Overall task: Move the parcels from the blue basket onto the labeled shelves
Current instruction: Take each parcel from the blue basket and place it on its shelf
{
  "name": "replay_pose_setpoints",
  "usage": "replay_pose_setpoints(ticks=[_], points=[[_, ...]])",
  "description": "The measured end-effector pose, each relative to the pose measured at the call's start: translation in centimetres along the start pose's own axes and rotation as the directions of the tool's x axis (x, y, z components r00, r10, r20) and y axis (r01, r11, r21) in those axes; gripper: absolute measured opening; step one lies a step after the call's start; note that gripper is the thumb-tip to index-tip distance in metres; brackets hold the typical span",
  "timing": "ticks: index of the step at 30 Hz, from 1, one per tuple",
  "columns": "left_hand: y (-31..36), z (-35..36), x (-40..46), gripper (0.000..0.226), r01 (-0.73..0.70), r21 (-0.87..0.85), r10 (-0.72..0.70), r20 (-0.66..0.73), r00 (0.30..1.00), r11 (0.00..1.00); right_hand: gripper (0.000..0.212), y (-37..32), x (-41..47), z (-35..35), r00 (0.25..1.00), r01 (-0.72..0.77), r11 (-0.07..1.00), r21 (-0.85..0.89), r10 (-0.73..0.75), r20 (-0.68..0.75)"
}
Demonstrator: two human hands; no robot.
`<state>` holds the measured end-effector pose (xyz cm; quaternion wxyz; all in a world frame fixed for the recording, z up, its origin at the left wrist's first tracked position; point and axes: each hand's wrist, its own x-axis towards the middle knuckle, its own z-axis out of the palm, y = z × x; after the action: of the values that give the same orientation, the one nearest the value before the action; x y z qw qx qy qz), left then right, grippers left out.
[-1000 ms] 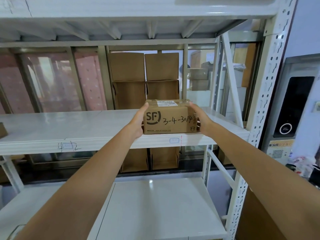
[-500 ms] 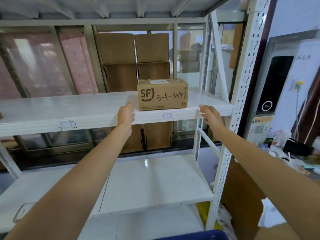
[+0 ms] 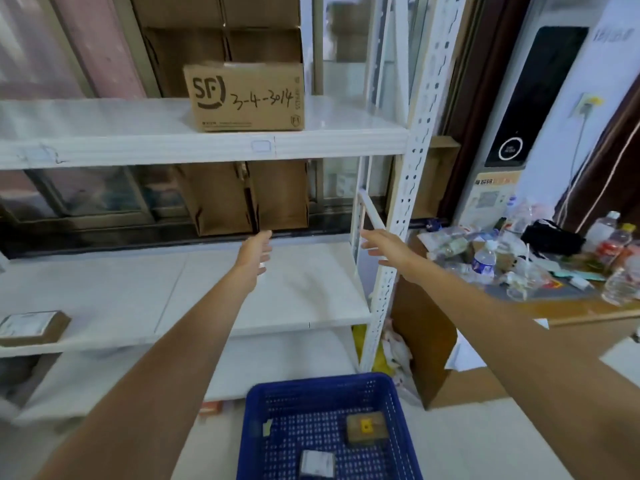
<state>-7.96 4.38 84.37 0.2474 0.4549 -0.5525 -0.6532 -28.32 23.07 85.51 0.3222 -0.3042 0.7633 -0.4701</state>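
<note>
SF cardboard parcel (image 3: pixel 246 97) marked 3-4-3014 stands upright on the upper white shelf (image 3: pixel 346 138), at 12 o'clock. Left hand (image 3: pixel 254 255) and right hand (image 3: pixel 384 245) are both empty, fingers spread. Blue basket (image 3: pixel 327 426) at 6 o'clock contains two small parcels (image 3: pixel 366 427).

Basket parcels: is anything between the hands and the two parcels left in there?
Nothing visible. Both hands, left and right, are empty and open above the blue basket, which has no lid. The parcel with yellow tape and the white-labelled parcel lie uncovered on its floor, apart.
</note>
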Motion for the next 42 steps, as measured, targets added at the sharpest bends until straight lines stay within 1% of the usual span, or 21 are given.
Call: replay_pose_setpoints(ticks=[2, 6, 10, 12, 15, 18, 21, 22, 25, 27, 28, 31, 34, 36, 38, 40, 42], points=[[-3.5, 1.2, -0.3, 0.050, 0.065, 0.044, -0.067, 0.037, 0.997, 0.997, 0.057, 3.4, -0.2, 0.1, 0.998, -0.038, 0.998, -0.047, 0.040, 0.041], [-10.5, 2.4, -0.1, 0.044, 0.186, 0.132, -0.201, 0.110, 0.974, 0.974, 0.055, 10.9, 0.0, 1.2, 0.986, -0.149, 0.987, -0.057, 0.153, 0.067], [-19.3, 3.4, 2.7, 0.051, 0.273, 0.188, -0.296, 0.106, 0.949, 0.943, 0.059, 20.7, 0.9, 4.6, 0.965, -0.240, 0.965, -0.104, 0.249, 0.086], [-25.3, 3.9, 4.3, 0.051, 0.324, 0.206, -0.349, 0.101, 0.932, 0.924, 0.057, 27.1, 1.8, 7.0, 0.948, -0.287, 0.952, -0.108, 0.299, 0.112], [-35.2, 4.3, 6.2, 0.055, 0.400, 0.251, -0.435, 0.104, 0.894, 0.881, 0.048, 37.0, 2.8, 11.2, 0.915, -0.362, 0.922, -0.137, 0.379, 0.135], [-45.9, 4.8, 9.3, 0.055, 0.440, 0.314, -0.486, 0.085, 0.870, 0.841, 0.049, 47.9, 4.7, 16.4, 0.883, -0.411, 0.893, -0.183, 0.439, 0.163], [-56.1, 5.2, 12.5, 0.049, 0.474, 0.402, -0.531, 0.037, 0.846, 0.783, 0.043, 58.2, 6.9, 21.7, 0.837, -0.461, 0.857, -0.232, 0.506, 0.207], [-59.2, 5.3, 13.5, 0.047, 0.483, 0.417, -0.541, 0.023, 0.841, 0.770, 0.046, 61.3, 7.7, 23.3, 0.829, -0.477, 0.849, -0.228, 0.520, 0.207], [-68.7, 5.4, 17.0, 0.060, 0.505, 0.422, -0.549, -0.020, 0.835, 0.753, 0.070, 69.6, 10.8, 27.6, 0.809, -0.493, 0.831, -0.257, 0.547, 0.217], [-74.4, 5.4, 19.4, 0.064, 0.539, 0.406, -0.576, -0.036, 0.816, 0.738, 0.079, 74.5, 13.2, 29.9, 0.778, -0.497, 0.812, -0.306, 0.573, 0.257], [-76.9, 5.3, 20.4, 0.064, 0.557, 0.425, -0.597, -0.047, 0.801, 0.714, 0.083, 76.8, 14.3, 31.0, 0.756, -0.504, 0.798, -0.331, 0.593, 0.278], [-83.2, 5.2, 23.6, 0.063, 0.560, 0.529, -0.626, -0.066, 0.777, 0.638, 0.083, 82.5, 17.0, 33.7, 0.683, -0.523, 0.747, -0.411, 0.656, 0.323], [-87.9, 5.0, 25.9, 0.067, 0.527, 0.578, -0.644, -0.004, 0.765, 0.623, 0.076, 86.7, 18.1, 35.9, 0.627, -0.535, 0.716, -0.449, 0.692, 0.356], [-90.3, 4.8, 26.4, 0.070, 0.523, 0.587, -0.657, 0.020, 0.754, 0.618, 0.073, 88.4, 18.3, 37.0, 0.605, -0.534, 0.708, -0.462, 0.702, 0.375], [-92.3, 4.7, 26.7, 0.063, 0.566, 0.590, -0.698, -0.005, 0.716, 0.577, 0.071, 89.3, 18.2, 37.8, 0.589, -0.555, 0.708, -0.437, 0.706, 0.394], [-93.2, 4.8, 26.8, 0.052, 0.629, 0.555, -0.753, -0.007, 0.658, 0.544, 0.071, 89.6, 18.0, 38.4, 0.567, -0.597, 0.702, -0.389, 0.712, 0.415], [-93.0, 5.1, 26.7, 0.048, 0.660, 0.524, -0.772, -0.005, 0.635, 0.539, 0.068, 89.4, 18.1, 38.9, 0.555, -0.643, 0.696, -0.320, 0.711, 0.432]])
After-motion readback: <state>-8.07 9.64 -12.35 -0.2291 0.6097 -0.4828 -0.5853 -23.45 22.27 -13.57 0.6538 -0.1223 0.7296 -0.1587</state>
